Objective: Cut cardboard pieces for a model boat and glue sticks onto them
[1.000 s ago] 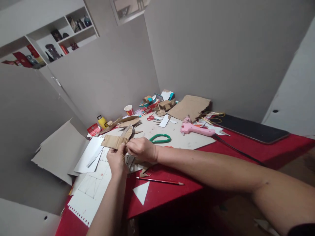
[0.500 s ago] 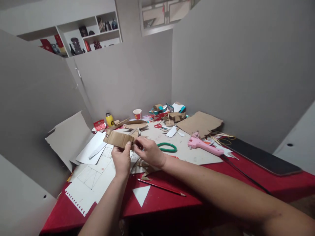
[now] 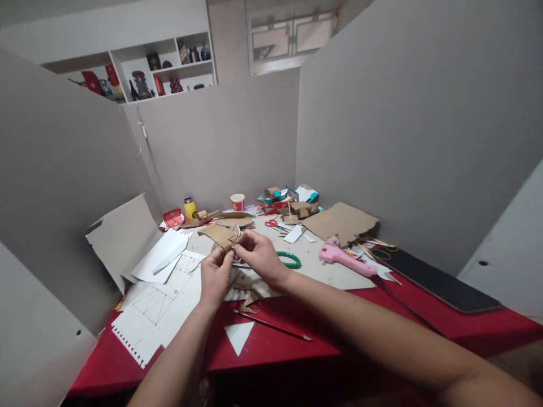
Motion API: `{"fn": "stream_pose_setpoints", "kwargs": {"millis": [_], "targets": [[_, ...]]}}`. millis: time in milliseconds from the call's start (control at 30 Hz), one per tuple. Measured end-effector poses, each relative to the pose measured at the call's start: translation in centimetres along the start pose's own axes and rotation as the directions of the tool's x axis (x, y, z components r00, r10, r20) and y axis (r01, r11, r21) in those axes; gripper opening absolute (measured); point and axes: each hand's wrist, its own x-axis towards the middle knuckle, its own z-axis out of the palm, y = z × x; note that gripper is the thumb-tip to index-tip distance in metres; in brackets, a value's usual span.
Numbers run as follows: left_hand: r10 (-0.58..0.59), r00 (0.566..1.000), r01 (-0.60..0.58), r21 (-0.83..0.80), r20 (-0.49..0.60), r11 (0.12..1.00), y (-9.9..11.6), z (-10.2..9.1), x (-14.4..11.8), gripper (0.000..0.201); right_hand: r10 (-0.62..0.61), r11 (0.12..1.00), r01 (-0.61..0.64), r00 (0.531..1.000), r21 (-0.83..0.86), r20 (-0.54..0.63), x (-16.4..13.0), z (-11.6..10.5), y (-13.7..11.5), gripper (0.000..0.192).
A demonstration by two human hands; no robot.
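Both hands meet above the middle of a red table (image 3: pixel 382 316). My left hand (image 3: pixel 215 275) and my right hand (image 3: pixel 259 255) pinch the near end of a brown corrugated cardboard piece (image 3: pixel 217 233), which points away to the upper left. Under the hands lie cardboard scraps (image 3: pixel 250 297) and a white sheet with pencil-drawn shapes (image 3: pixel 169 294). A green-handled pair of scissors (image 3: pixel 289 260) lies just right of my right hand. A red pencil (image 3: pixel 271 325) lies on the table near my forearms.
A pink glue gun (image 3: pixel 345 258) with a black cord lies to the right, beside a brown cardboard sheet (image 3: pixel 339 220) and a dark flat slab (image 3: pixel 436 280). A paper cup (image 3: pixel 237 201), a yellow bottle (image 3: pixel 189 208) and cardboard clutter line the back. Grey partition boards enclose the table.
The cardboard piece has turned from lying broadside to pointing away from me. Both hands have drawn closer together on its near end. The view has tilted upright.
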Motion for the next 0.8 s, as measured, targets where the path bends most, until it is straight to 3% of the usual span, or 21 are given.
{"fn": "stream_pose_setpoints", "kwargs": {"millis": [233, 433, 600, 700, 800], "targets": [[0.193, 0.981, -0.179, 0.295, -0.017, 0.939, 0.0, -0.4, -0.2, 0.017, 0.203, 0.943, -0.209, 0.978, 0.260, 0.051, 0.0, -0.3, -1.3, 0.009], [0.349, 0.937, -0.313, 0.436, -0.004, 0.844, -0.4, -0.8, -0.1, 0.013, 0.409, 0.797, -0.404, 0.908, 0.448, 0.093, -0.1, 0.2, -2.7, 0.012], [0.305, 0.949, -0.244, 0.425, -0.081, 0.872, -0.8, -1.9, 0.1, 0.013, 0.454, 0.706, -0.415, 0.887, 0.573, 0.083, 1.1, -1.0, -4.9, 0.010], [0.210, 0.958, -0.133, 0.344, -0.196, 0.930, -0.9, -3.1, 0.9, 0.018, 0.388, 0.703, -0.345, 0.919, 0.621, 0.071, 1.5, -3.1, -6.9, 0.012], [0.108, 0.960, -0.058, 0.197, -0.259, 0.979, -0.4, -4.0, 1.7, 0.023, 0.265, 0.769, -0.333, 0.943, 0.545, 0.202, 0.3, -4.7, -7.9, 0.012]]}}
